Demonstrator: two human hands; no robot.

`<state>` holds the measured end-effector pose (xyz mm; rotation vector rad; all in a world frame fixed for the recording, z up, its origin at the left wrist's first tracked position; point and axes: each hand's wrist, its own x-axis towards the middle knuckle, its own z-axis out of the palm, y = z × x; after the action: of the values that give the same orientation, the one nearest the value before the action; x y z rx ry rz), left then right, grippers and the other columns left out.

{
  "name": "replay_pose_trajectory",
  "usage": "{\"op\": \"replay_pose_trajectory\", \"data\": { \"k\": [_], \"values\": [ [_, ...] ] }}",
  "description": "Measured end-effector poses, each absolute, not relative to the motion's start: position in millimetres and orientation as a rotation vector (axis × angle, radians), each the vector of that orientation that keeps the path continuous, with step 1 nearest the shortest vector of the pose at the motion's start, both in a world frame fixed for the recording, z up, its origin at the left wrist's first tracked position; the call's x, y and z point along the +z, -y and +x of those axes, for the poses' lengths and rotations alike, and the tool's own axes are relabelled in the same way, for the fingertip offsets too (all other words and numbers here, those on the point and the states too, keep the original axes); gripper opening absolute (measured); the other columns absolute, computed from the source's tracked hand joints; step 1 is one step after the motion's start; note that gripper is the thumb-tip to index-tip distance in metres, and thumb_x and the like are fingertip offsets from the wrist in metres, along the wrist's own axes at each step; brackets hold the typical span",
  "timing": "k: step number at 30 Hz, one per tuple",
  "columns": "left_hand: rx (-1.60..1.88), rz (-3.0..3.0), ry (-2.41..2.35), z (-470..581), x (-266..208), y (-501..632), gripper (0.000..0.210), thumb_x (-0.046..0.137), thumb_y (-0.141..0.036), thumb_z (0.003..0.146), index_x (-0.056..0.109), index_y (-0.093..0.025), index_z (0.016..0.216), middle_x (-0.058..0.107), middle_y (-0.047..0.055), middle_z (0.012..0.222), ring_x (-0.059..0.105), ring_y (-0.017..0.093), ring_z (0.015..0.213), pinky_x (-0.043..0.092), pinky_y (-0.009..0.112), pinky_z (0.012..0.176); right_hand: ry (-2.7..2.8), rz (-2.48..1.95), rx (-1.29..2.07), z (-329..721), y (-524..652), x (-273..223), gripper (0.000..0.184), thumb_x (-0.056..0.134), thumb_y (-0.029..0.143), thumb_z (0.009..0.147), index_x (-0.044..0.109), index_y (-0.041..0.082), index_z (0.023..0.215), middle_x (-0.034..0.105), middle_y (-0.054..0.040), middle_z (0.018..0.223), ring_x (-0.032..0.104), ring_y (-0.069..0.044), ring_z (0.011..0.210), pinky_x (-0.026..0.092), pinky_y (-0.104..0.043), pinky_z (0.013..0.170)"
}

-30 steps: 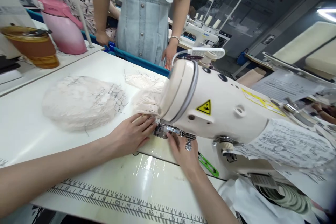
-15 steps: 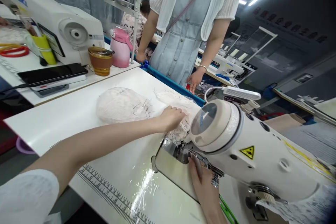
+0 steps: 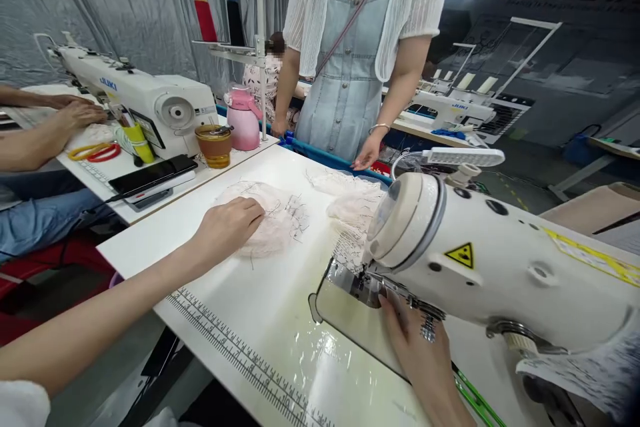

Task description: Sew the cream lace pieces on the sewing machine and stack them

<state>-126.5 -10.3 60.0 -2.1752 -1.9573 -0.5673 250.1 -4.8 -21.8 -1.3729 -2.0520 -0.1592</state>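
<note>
My left hand (image 3: 230,227) lies on a pile of thin, pale pink fabric pieces (image 3: 273,230) with loose dark threads, its fingers bent and pressed together on the cloth. My right hand (image 3: 420,353) is beneath the head of a white sewing machine (image 3: 480,253), beside the needle area. One digit stretches toward the metal needle plate (image 3: 367,287); machine parts hide the other fingers. Pale lacy fabric (image 3: 350,240) sits at the presser foot and spreads out behind it. More sheer cloth (image 3: 333,181) lies farther back.
A green tool (image 3: 475,393) lies right of my right wrist. Printed rulers (image 3: 240,353) run along the table's front edge. On the left are a phone (image 3: 153,173), an amber cup (image 3: 214,147), a pink bottle (image 3: 243,120) and another sewing machine (image 3: 145,97). A person (image 3: 345,60) stands opposite.
My left hand has moved left from the cloth near the needle to the fabric pile. My right hand stays beside the needle area. The camera view has turned and shows more on the left.
</note>
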Motion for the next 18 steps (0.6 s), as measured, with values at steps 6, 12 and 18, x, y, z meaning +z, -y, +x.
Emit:
{"op": "replay_pose_trajectory", "data": {
  "k": [6, 12, 18],
  "values": [
    [-0.764, -2.176, 2.199, -129.3, 78.6, 8.1, 0.027, 0.048, -0.037, 0.087, 0.071, -0.023, 0.086, 0.076, 0.004, 0.096, 0.068, 0.023, 0.083, 0.048, 0.031, 0.068, 2.080, -1.355, -0.218, 250.9, 4.6, -22.8, 0.048, 0.040, 0.049, 0.100, 0.076, 0.021, 0.087, 0.075, -0.0091, 0.076, 0.070, -0.026, 0.074, 0.054, -0.038, 0.074],
    [-1.107, -2.195, 2.469, -146.4, 83.4, -4.6, 0.032, 0.067, -0.054, 0.069, 0.071, -0.023, 0.073, 0.074, 0.004, 0.079, 0.068, 0.023, 0.075, 0.048, 0.031, 0.066, 2.090, -1.390, -0.274, 252.3, 5.3, -22.8, 0.043, 0.044, 0.046, 0.099, 0.077, 0.019, 0.089, 0.073, -0.0111, 0.078, 0.068, -0.027, 0.077, 0.051, -0.038, 0.071],
    [-1.577, -2.217, 2.593, -167.9, 93.7, -14.1, 0.047, 0.080, -0.062, 0.056, 0.065, -0.019, 0.067, 0.071, 0.006, 0.078, 0.064, 0.020, 0.073, 0.050, 0.031, 0.064, 2.073, -1.331, -0.333, 252.7, 2.7, -27.1, 0.041, 0.045, 0.044, 0.099, 0.075, 0.020, 0.088, 0.073, -0.0117, 0.081, 0.067, -0.028, 0.080, 0.052, -0.041, 0.076]
  ]
}}
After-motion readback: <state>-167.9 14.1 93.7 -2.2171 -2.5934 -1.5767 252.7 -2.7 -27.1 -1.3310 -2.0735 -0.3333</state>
